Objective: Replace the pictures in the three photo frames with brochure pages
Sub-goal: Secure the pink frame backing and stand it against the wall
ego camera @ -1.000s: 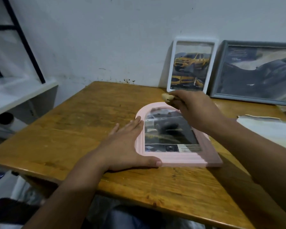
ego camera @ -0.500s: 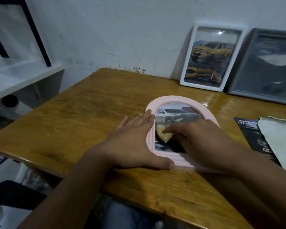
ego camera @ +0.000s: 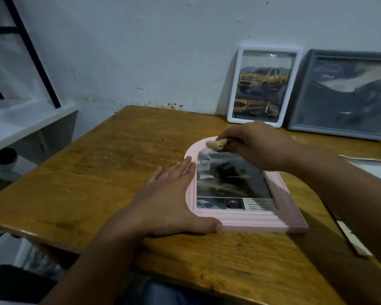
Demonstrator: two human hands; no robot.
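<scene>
Blur smears the car picture inside the pink arched frame (ego camera: 240,221), which lies flat on the wooden counter (ego camera: 97,168). Right hand (ego camera: 257,146) covers the frame's upper right edge, fingers curled round a small tan wad (ego camera: 216,144), hard to identify. Left hand (ego camera: 165,201) lies flat, fingers straight along the frame's left side, thumb against its lower edge. White frame (ego camera: 264,86) and grey frame (ego camera: 343,95), cut off at right, lean on the wall.

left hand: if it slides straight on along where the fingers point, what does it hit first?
The left hand lies flat, fingers aimed away toward the wall, fingertips already touching the arched left edge of the pink frame. Going straight on, it would likely ride along or over that arch first; the white frame stands further back. Depth is unclear.
</scene>
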